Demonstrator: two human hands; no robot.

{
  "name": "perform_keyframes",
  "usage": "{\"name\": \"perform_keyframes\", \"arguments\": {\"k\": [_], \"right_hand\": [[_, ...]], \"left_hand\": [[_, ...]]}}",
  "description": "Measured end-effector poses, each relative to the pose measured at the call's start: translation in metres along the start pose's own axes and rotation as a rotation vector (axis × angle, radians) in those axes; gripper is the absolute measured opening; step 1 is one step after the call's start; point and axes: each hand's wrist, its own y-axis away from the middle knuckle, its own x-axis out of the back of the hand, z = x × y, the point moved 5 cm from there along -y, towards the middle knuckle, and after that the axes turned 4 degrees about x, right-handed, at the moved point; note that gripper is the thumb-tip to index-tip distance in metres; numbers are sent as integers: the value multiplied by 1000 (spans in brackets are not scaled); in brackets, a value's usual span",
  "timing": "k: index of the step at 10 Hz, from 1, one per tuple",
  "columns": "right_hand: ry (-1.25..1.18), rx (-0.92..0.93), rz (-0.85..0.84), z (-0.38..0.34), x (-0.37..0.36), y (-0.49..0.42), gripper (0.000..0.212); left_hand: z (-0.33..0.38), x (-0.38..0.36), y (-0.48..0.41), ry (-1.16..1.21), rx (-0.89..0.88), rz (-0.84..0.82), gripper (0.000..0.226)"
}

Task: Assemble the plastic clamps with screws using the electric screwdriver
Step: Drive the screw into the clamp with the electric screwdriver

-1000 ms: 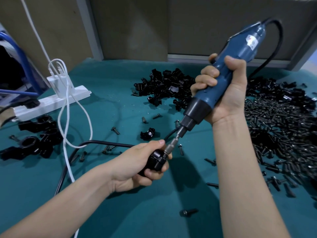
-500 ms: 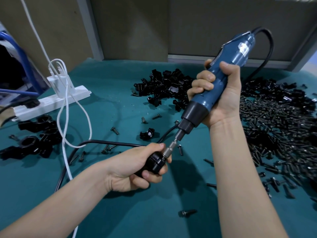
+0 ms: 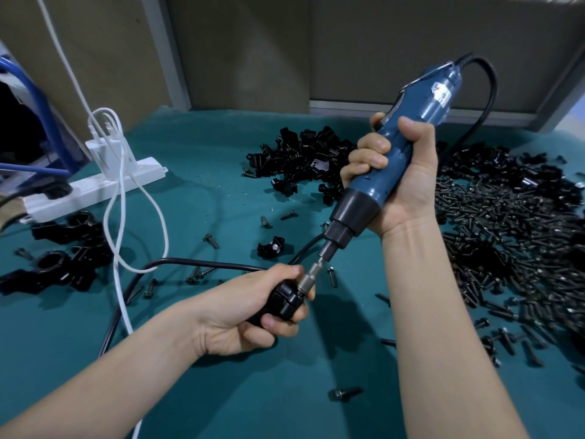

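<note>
The left hand (image 3: 250,307) grips the clamp (image 3: 285,301) above the mat, in front of the clamp pile (image 3: 300,160). The right hand (image 3: 399,182) grips the screwdriver (image 3: 389,166), its bit down on the clamp. I think it is best to keep the bit in line with the screw and the clamp steady.

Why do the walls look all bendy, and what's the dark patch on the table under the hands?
Head view: the wide-angle lens bends straight lines, so the wall frame at right leans. Head view: the dark patch on the green table is soft shadow from the left hand, right hand and electric screwdriver. Head view: the screw pile glints.
</note>
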Motion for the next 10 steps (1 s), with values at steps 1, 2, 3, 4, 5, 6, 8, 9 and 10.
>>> {"name": "perform_keyframes", "arguments": {"k": [1,2,3,4,5,6,8,9,10], "right_hand": [[-7,11,3,-1,1,0,14],[-14,6,0,0,0,0,14],[-14,10,-2,1,0,0,14],[-8,8,5,2,-1,-1,14],[-16,12,-4,2,-1,0,13],[-6,4,-6,3,-2,0,13],[-17,6,-10,3,0,-1,14],[-52,7,-29,2,0,-1,15],[-66,1,-43,2,-3,-1,16]], "left_hand": [[0,0,-1,21,9,-10,27],[0,-1,0,19,8,-23,25],[0,-1,-1,15,7,-23,21],[1,0,-1,4,-2,-20,21],[1,0,-1,-2,1,-19,19],[2,0,-1,-18,-4,-9,19],[0,-1,-2,21,25,-32,20],[-1,-2,-2,69,57,-64,21],[-1,-2,-1,70,75,-70,22]]}}
